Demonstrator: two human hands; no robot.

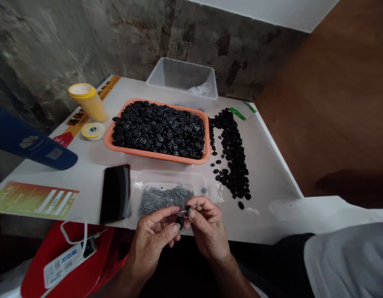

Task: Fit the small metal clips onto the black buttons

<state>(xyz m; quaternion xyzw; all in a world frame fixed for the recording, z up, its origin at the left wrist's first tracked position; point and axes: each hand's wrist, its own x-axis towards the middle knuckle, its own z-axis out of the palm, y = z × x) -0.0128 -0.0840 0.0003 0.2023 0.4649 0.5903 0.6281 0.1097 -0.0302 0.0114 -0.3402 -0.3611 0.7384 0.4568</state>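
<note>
Black part in left hand: a small round black piece point(179, 222) is pinched between the thumb and forefinger of the left hand point(154, 240), just over the near edge of the bench point(272, 174).
Black part in right hand: a second small black piece point(187, 210) with a short grey pin sticking out toward the left is gripped at the fingertips of the right hand point(206, 227); it sits just above and beside the first piece, the two nearly touching.
Fingers: on both hands they are closed together, clamped on their small pieces; the remaining fingers curl loosely inward.
Clear tray: a shallow transparent tray point(166, 176) lies directly behind the hands, holding a heap of small grey metal pins point(165, 198).
Phone: a dark phone point(115, 192) lies flat just left of the clear tray.
Orange basket: an orange basket point(108, 138) behind the tray is filled with black oval parts.
Loose pile: more black parts point(233, 153) are strewn in a long strip on the bench, right of the basket.
Clear bin: a transparent bin point(181, 78) stands behind the basket, near the wall.
Yellow cup: a yellow cup point(87, 101) stands left of the basket, with a roll of tape point(93, 130) lying in front of it.
Red stool: a red stool point(76, 265) below the bench on the left carries a white power strip point(65, 260).
</note>
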